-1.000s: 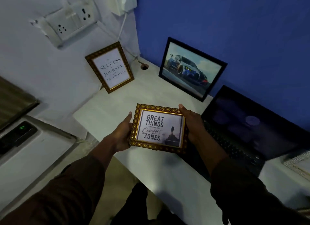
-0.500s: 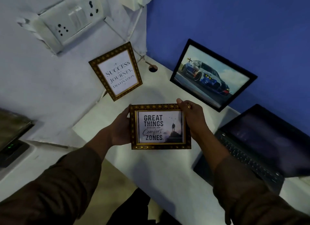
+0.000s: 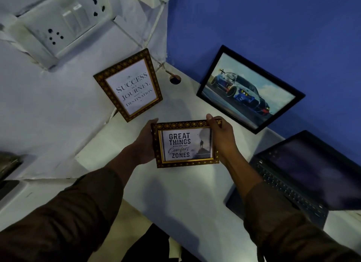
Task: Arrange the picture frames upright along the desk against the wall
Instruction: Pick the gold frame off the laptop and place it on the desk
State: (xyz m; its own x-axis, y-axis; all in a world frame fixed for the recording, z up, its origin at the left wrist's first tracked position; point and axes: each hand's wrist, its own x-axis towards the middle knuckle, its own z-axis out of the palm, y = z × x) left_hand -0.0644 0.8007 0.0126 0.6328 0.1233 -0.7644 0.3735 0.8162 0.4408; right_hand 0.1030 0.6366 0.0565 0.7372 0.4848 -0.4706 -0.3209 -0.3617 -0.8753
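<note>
Both hands hold the small gold frame [image 3: 185, 143], the one reading "Great Things", above the white surface [image 3: 187, 193]. The left hand [image 3: 145, 142] grips its left edge and the right hand [image 3: 221, 136] its right edge, thumbs hooked over the top corners, which keeps the picture level and facing the person, probably so it can be set down square. The other two pictures already stand: the gold "Success" frame [image 3: 130, 85] leans on the white wall, and the black-framed car picture [image 3: 249, 89] leans on the blue wall, leaving the corner between them free. The fingers behind the held frame are hidden, as is any stand on its back. The open laptop [image 3: 304, 175] is dim and runs off the right edge.
</note>
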